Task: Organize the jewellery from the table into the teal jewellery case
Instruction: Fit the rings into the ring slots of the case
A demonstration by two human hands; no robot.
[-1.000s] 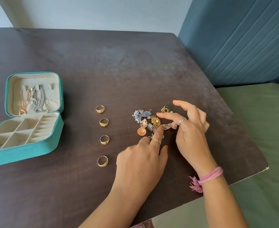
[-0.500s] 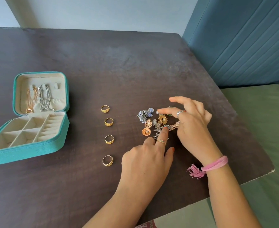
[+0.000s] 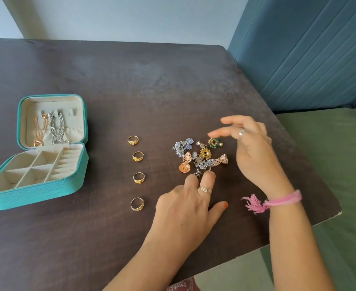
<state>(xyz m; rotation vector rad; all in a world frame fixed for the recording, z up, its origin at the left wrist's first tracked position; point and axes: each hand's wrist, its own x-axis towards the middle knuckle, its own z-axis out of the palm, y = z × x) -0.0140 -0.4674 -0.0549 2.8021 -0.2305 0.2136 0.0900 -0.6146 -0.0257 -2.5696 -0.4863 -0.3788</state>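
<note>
here the dark brown worktop (image 3: 110, 80) takes up most of the view, with a blue padded panel (image 3: 309, 49) and a green cushion (image 3: 330, 154) to its right. at the left edge sits the teal jewellery case (image 3: 36, 194), lid propped up; gold and silver chains (image 3: 49, 127) hang inside the lid, and the cream compartments in the base look bare. the left hand (image 3: 185, 208) lies palm down on the worktop, its grip spread loosely, two fingertips touching the near edge of the earring pile (image 3: 200, 156). the right hand (image 3: 254, 150), a pink thread band (image 3: 277, 201) on its wrist, hovers over the pile's right side, its grip relaxed and holding nothing, index finger pointing left above a green and gold earring (image 3: 214, 142). four gold rings (image 3: 138, 171) stand in a column between case and pile, well apart from both.
</note>
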